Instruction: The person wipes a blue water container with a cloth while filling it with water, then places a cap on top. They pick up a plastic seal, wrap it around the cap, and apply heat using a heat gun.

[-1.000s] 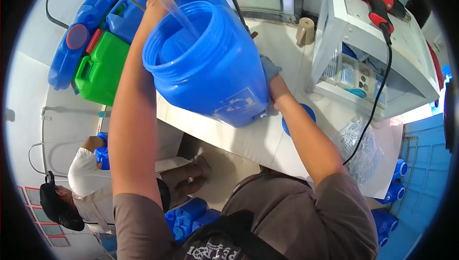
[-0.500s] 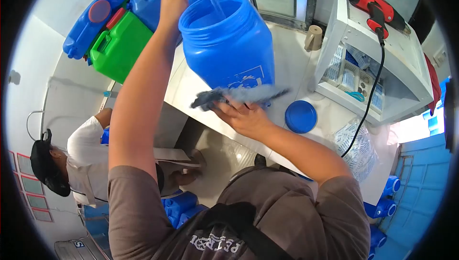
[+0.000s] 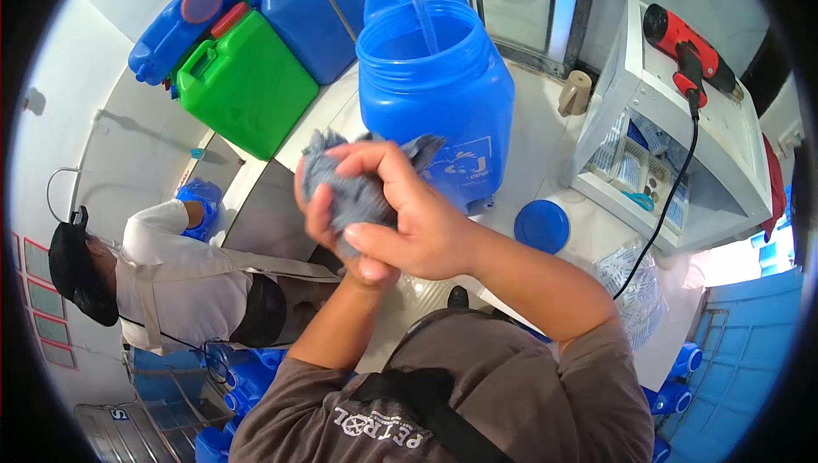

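Note:
A crumpled grey cloth [image 3: 348,199] is bunched between my two hands, in front of the big blue jug. My right hand [image 3: 422,220] grips it from the right, thumb and fingers curled over it. My left hand [image 3: 317,223] closes round it from the left and below, partly hidden by the cloth and the right hand. Behind them the wide-mouthed blue jug [image 3: 439,114] stands upright on the white counter, uncapped. Something clear, a water stream or a tube, [image 3: 416,3] reaches down into its mouth. A round blue lid [image 3: 542,226] lies on the counter to the right.
A green jerrycan [image 3: 243,84] and blue containers [image 3: 307,16] stand at the left. On the white cabinet [image 3: 622,80] at right lies a red heat gun [image 3: 686,46], its black cord hanging across the counter by a plastic bag [image 3: 630,284]. Another person [image 3: 183,276] works at the left.
My left hand has come down from above the jug to the cloth. The cloth, held in my right hand against the jug before, has moved left and is now bunched between both hands.

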Action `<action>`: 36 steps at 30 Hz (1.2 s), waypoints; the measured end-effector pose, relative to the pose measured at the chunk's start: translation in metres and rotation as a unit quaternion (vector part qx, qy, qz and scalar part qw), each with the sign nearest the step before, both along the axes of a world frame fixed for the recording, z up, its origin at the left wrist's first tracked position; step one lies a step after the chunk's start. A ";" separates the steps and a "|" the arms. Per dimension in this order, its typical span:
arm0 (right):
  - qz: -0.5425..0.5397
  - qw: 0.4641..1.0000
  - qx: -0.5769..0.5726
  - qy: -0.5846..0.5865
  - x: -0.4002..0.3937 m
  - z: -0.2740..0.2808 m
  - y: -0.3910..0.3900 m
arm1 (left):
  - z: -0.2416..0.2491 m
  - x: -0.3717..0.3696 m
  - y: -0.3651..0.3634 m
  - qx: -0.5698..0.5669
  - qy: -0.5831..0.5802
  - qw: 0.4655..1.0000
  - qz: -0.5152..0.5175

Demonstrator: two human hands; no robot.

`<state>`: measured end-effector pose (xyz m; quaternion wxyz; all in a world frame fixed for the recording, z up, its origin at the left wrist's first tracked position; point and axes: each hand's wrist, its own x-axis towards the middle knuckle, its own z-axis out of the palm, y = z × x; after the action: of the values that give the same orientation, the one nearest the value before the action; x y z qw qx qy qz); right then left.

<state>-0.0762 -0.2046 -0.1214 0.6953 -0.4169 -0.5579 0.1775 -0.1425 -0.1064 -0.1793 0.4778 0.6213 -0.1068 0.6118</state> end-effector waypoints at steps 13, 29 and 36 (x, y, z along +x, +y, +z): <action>-0.429 0.894 0.071 -0.107 0.110 -0.002 -0.017 | 0.066 0.057 0.038 0.241 0.069 0.935 0.249; -0.460 0.852 0.169 -0.184 0.122 -0.021 -0.003 | -0.051 0.120 0.107 -0.224 0.289 0.919 -0.148; -0.454 0.861 0.173 -0.153 0.120 -0.024 -0.004 | 0.105 0.187 0.171 0.257 0.262 0.929 -0.039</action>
<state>0.0437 -0.2089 -0.1451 0.6656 -0.5190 -0.4284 -0.3227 0.0445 0.0641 -0.0746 0.3358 0.8567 -0.1553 0.3595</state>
